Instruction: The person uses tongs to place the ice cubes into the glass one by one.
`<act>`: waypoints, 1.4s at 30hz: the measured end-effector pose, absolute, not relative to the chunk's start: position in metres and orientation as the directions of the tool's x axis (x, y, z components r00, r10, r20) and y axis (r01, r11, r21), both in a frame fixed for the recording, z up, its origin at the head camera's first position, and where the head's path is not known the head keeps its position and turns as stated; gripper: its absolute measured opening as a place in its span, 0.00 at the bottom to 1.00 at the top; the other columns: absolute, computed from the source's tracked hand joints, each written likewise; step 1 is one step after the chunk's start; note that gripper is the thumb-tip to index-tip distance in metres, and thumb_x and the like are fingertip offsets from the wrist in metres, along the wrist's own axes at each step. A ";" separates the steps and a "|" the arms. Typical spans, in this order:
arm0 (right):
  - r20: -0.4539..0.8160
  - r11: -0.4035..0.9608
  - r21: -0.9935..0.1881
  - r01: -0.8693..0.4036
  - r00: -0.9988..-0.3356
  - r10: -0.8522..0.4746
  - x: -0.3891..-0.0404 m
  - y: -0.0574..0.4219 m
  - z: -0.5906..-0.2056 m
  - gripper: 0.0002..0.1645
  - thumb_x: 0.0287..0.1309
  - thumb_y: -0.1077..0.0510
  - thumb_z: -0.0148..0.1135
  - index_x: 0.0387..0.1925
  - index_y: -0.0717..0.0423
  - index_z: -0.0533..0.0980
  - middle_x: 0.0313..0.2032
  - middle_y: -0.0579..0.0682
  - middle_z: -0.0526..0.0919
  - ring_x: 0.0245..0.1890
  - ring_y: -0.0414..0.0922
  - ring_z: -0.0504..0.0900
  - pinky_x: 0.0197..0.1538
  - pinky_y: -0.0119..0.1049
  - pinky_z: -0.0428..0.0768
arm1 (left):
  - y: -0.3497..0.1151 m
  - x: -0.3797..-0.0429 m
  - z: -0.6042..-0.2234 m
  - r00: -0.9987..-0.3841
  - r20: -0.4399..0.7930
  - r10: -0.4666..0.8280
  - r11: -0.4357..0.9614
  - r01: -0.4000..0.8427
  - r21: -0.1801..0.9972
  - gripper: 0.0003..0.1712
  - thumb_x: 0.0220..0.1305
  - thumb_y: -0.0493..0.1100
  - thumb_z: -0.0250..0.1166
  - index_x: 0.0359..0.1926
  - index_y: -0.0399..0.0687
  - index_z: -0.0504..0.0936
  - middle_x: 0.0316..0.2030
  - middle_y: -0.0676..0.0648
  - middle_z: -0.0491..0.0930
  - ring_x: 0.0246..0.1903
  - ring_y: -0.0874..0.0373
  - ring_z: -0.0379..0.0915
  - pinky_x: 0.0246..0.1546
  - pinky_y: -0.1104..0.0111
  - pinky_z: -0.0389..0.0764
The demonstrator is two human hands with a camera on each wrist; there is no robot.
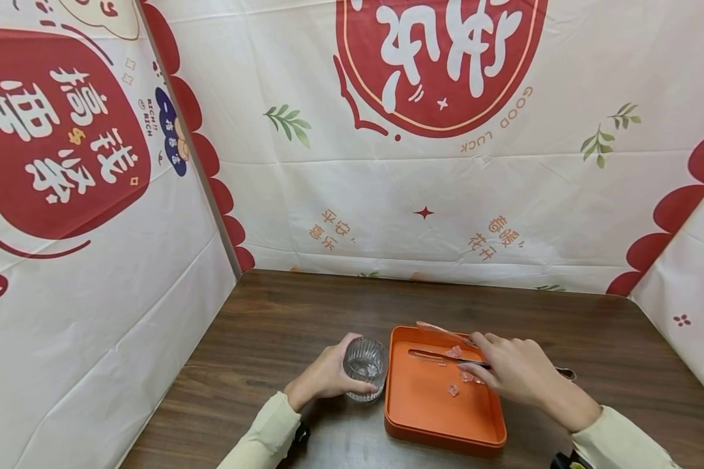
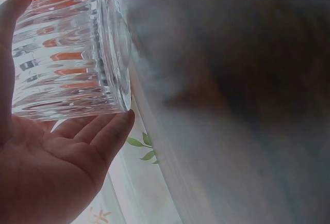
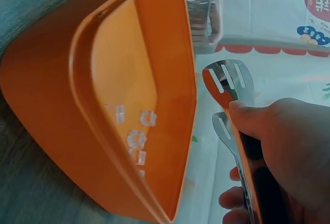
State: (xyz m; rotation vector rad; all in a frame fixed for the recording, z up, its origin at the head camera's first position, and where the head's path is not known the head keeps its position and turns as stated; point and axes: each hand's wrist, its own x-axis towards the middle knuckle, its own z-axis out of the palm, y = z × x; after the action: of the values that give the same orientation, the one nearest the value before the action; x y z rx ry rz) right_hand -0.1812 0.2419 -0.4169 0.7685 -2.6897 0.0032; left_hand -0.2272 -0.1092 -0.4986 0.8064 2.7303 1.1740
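Two hands work apart: the left hand (image 1: 331, 372) curls round a ribbed glass tumbler (image 1: 366, 365) beside the orange tray (image 1: 425, 420), likely steadying it; the right hand (image 1: 517, 371) grips metal tongs (image 1: 437, 355), arms spread above clear cubes (image 1: 454, 389), presumably leaving pinching room. Only the right-wrist view reveals slotted heads (image 3: 248, 83).

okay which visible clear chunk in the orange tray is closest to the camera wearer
The lone clear chunk, lowest in the head view; the other visible chunks lie higher up, nearer the tongs.
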 end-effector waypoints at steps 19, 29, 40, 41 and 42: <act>0.212 0.876 0.087 -0.475 -0.850 -0.482 -0.190 0.239 -0.439 0.26 0.55 0.36 0.68 0.42 0.53 0.77 0.23 0.44 0.78 0.13 0.42 0.71 0.16 0.38 0.67 | -0.109 -0.227 -0.497 -0.861 0.149 0.486 0.568 0.442 0.694 0.49 0.40 0.60 0.82 0.61 0.56 0.67 0.45 0.48 0.83 0.44 0.57 0.80 0.47 0.67 0.79; 0.150 0.881 0.090 -0.464 -0.868 -0.473 -0.192 0.235 -0.442 0.29 0.55 0.35 0.67 0.44 0.55 0.78 0.24 0.46 0.79 0.15 0.43 0.74 0.17 0.40 0.71 | -0.109 -0.227 -0.497 -0.864 0.140 0.483 0.572 0.433 0.696 0.50 0.40 0.61 0.82 0.62 0.56 0.67 0.45 0.49 0.83 0.43 0.57 0.80 0.47 0.67 0.79; 0.064 0.884 0.082 -0.460 -0.883 -0.466 -0.195 0.229 -0.441 0.29 0.57 0.35 0.65 0.45 0.54 0.80 0.26 0.47 0.81 0.18 0.44 0.76 0.20 0.42 0.75 | -0.109 -0.228 -0.498 -0.863 0.140 0.486 0.572 0.435 0.696 0.49 0.40 0.61 0.81 0.62 0.56 0.67 0.45 0.49 0.83 0.43 0.59 0.80 0.46 0.67 0.79; 0.063 0.884 0.079 -0.462 -0.882 -0.467 -0.195 0.229 -0.441 0.28 0.57 0.36 0.65 0.45 0.54 0.80 0.26 0.46 0.80 0.18 0.44 0.76 0.20 0.42 0.75 | -0.109 -0.228 -0.498 -0.862 0.140 0.487 0.572 0.436 0.695 0.49 0.40 0.61 0.81 0.62 0.56 0.67 0.45 0.49 0.83 0.43 0.59 0.80 0.47 0.67 0.79; 0.063 0.883 0.076 -0.463 -0.882 -0.468 -0.195 0.229 -0.441 0.27 0.57 0.36 0.65 0.45 0.53 0.80 0.25 0.46 0.80 0.18 0.44 0.76 0.20 0.42 0.75 | -0.110 -0.228 -0.498 -0.862 0.139 0.487 0.573 0.435 0.695 0.49 0.40 0.61 0.81 0.62 0.56 0.67 0.45 0.49 0.83 0.43 0.58 0.80 0.47 0.67 0.79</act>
State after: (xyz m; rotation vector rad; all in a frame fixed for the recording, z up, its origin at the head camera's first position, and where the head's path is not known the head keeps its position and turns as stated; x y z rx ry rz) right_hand -0.1946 0.2286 -0.4409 0.7358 -2.9714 -0.0896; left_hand -0.2279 -0.1095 -0.4978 0.8000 2.7256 1.1755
